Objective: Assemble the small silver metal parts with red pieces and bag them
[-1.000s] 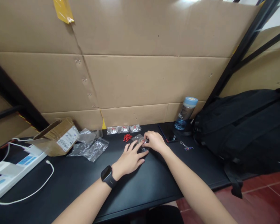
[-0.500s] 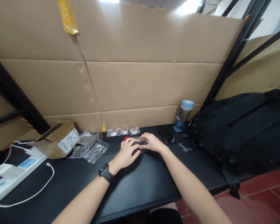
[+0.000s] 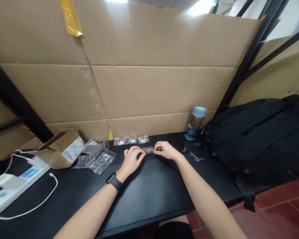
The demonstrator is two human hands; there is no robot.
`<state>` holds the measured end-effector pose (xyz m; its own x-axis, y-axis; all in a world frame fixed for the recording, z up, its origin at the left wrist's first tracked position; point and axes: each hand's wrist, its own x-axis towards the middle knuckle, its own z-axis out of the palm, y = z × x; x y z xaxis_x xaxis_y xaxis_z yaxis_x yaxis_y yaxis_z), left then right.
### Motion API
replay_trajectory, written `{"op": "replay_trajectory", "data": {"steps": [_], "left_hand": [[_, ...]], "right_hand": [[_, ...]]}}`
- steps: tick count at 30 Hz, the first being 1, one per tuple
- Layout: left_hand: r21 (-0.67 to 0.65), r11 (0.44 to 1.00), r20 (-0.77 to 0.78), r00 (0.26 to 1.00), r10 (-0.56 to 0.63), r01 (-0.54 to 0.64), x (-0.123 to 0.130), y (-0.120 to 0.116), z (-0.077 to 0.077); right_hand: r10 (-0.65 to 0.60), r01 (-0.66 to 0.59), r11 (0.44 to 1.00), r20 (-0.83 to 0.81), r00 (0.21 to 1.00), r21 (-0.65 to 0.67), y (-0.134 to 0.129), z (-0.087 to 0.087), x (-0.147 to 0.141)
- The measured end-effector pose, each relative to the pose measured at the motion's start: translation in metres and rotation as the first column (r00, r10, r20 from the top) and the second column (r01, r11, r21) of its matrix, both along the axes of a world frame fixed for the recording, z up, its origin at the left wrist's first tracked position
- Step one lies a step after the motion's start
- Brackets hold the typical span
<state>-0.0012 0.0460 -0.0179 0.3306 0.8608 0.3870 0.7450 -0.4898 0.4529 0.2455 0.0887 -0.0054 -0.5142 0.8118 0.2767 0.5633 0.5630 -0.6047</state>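
Between my hands a small clear plastic bag (image 3: 149, 150) lies stretched out low over the black desk, with a small red-marked piece inside it. My left hand (image 3: 131, 162), with a dark band on its wrist, has its fingers bent and its thumb and index finger closed at the bag's left end. At the right end, the thumb and fingertips of my right hand (image 3: 166, 150) pinch the bag. A red thing (image 3: 134, 146) shows just behind my left fingers, mostly covered. Farther back lie three similar clear packets (image 3: 132, 140) in a row.
On the left are an opened cardboard box (image 3: 64, 147), loose plastic bags (image 3: 98, 159) and a white power strip (image 3: 20, 186) with a cable. To the right stand a blue-capped bottle (image 3: 195, 123), a dark phone (image 3: 176, 142), a keychain (image 3: 197, 158) and a black backpack (image 3: 259, 139).
My hands have moved apart, the left one leftward and the right one slightly rightward. The plastic bag, largely covered by my fingers before, now shows between them.
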Motion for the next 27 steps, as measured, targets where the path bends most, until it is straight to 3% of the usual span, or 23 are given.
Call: {"op": "replay_trajectory", "data": {"steps": [6, 9, 12, 18, 22, 27], "left_hand": [[-0.104, 0.994, 0.187, 0.981, 0.048, -0.029, -0.002, 0.002, -0.002], [-0.09, 0.993, 0.192, 0.977, 0.094, -0.077, 0.002, 0.001, -0.005], [-0.024, 0.994, 0.064, 0.993, 0.104, -0.102, 0.006, -0.001, -0.009], [0.048, 0.998, -0.167, 0.985, 0.044, -0.036, 0.008, -0.005, -0.009], [0.091, 0.996, -0.206, 0.978, 0.022, -0.004, 0.008, -0.008, -0.004], [0.11, 0.994, -0.231, 0.973, 0.009, 0.017, 0.008, -0.009, -0.006]], "right_hand": [[-0.067, 0.048, 0.983, -0.104, 0.992, -0.178, -0.003, 0.0, -0.005], [-0.112, 0.081, 0.972, -0.131, 0.985, -0.222, -0.008, -0.001, -0.011], [-0.128, 0.122, 0.977, -0.022, 0.992, -0.177, -0.011, -0.001, -0.014], [-0.123, 0.126, 0.992, 0.268, 0.956, 0.003, -0.013, 0.001, -0.013], [-0.078, 0.044, 0.993, 0.339, 0.938, 0.108, -0.014, -0.002, -0.013], [-0.066, 0.043, 0.996, 0.298, 0.952, 0.084, -0.013, -0.001, -0.014]]}}
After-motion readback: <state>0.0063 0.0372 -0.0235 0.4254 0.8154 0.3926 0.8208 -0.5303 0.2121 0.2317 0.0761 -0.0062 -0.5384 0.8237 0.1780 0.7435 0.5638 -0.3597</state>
